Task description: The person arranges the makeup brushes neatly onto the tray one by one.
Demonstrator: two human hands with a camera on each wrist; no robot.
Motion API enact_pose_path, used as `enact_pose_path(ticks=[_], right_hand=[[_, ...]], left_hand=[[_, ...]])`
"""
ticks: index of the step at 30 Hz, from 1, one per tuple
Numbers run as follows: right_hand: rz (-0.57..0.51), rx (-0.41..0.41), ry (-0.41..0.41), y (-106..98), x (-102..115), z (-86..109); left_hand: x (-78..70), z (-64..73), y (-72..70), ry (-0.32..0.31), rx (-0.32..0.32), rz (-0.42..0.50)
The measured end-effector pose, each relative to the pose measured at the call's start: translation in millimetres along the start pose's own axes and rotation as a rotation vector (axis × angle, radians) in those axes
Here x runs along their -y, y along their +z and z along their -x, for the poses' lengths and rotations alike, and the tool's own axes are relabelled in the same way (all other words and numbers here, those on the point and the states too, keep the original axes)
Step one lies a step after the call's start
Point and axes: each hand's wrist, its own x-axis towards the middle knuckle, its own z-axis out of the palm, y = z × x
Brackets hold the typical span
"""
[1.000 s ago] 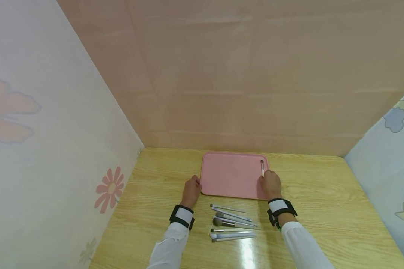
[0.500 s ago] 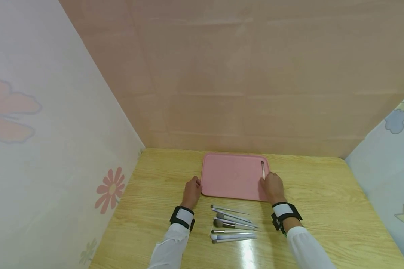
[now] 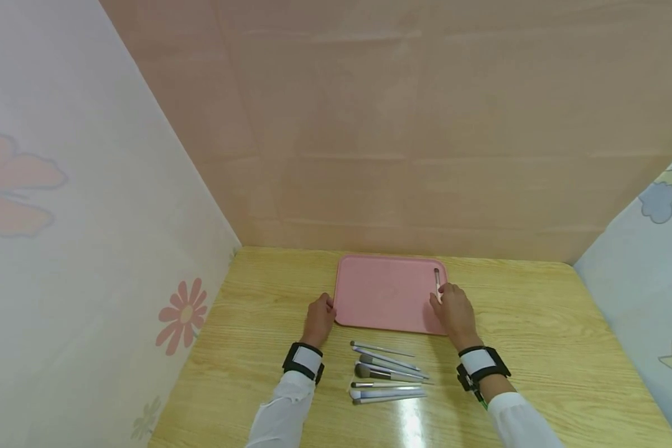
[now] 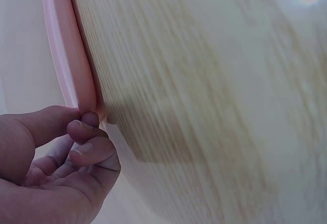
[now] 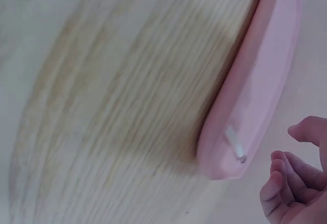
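A pink tray (image 3: pixel 383 292) lies near the back of the table. My left hand (image 3: pixel 318 320) is at its left edge, and the left wrist view shows thumb and forefinger pinching the tray's rim (image 4: pixel 76 75). Inside the tray, along the right side, lies a makeup brush (image 3: pixel 437 276) with its dark bristles toward the back. My right hand (image 3: pixel 457 316) hovers over the tray's right edge beside this brush. In the right wrist view the thumb and fingers (image 5: pixel 276 183) stand apart with nothing between them, and the brush's handle end (image 5: pixel 235 144) shows against the tray.
Several makeup brushes (image 3: pixel 392 374) lie side by side on the wooden table (image 3: pixel 537 336) in front of the tray, bristles to the left. A beige wall (image 3: pixel 403 155) rises behind the table, with patterned walls at left and right.
My right hand has let go of the brush on the tray; its thumb and fingers have spread and the wrist has shifted right. My left hand stays at the tray's rim.
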Motion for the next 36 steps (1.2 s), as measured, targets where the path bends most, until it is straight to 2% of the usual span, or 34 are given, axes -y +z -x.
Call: enact_pose_path(ticks=[6,11,15,19,25,31,36], right_hand=[[-0.023,-0.059,-0.107,-1.8,12.9,10.3],[-0.017,-0.121,-0.270,-2.0,26.1,19.0],[-0.022,-0.101,-0.353,-2.2,35.8,27.7],[-0.045,-0.019,-0.321,-2.8,44.0,34.8],[-0.075,0.084,-0.267,-3.3,52.8,42.5],[-0.075,0.106,-0.281,-1.4,57.2,48.9],[-0.100,0.134,-0.304,-1.4,61.9,53.8]], left_hand=[[0.9,0.1,1.1,0.011,-0.011,0.001],[1.2,-1.2,1.8,0.012,-0.009,-0.001],[-0.8,-0.4,0.9,0.033,-0.025,0.007],[-4.8,1.0,-0.8,0.055,-0.042,0.019],[-3.6,0.6,0.0,0.044,-0.035,0.021],[-1.9,0.2,0.8,0.037,-0.024,0.024],[-1.7,-0.4,0.6,0.056,-0.031,0.022]])
